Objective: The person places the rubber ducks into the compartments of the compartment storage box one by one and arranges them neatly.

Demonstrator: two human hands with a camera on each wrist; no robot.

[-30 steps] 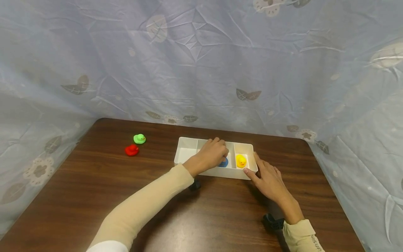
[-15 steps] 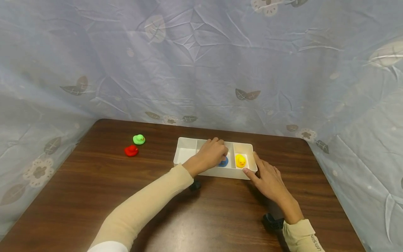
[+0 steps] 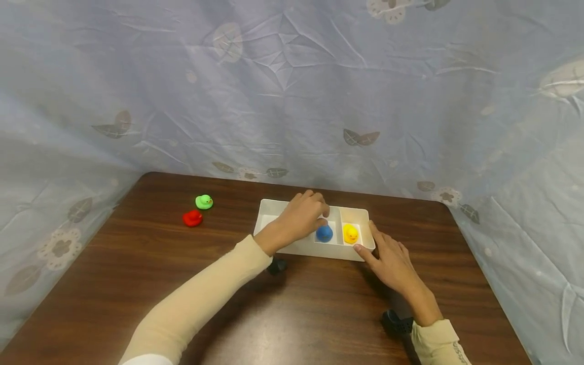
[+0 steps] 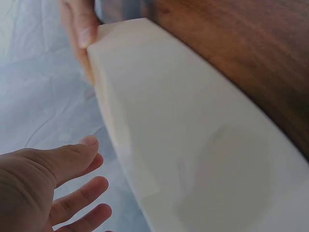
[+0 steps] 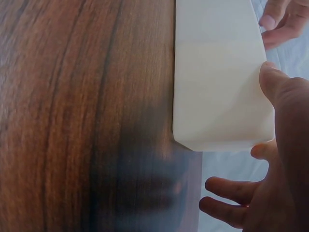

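Two ducks [image 3: 351,233] sit inside one tray [image 3: 319,250], two ducks outside it.

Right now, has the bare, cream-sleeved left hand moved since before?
Yes: the left hand shifted left in the head view, against the white, rectangular, divided tray.

Creased grey-blue cloth [image 3: 292,111] (leaf and flower print [image 3: 351,137]) behind and beside a dark wood-grain table [image 3: 337,309], softly glossy.

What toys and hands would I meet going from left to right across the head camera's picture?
Red duck, green duck, left hand, blue toy, yellow duck, right hand.
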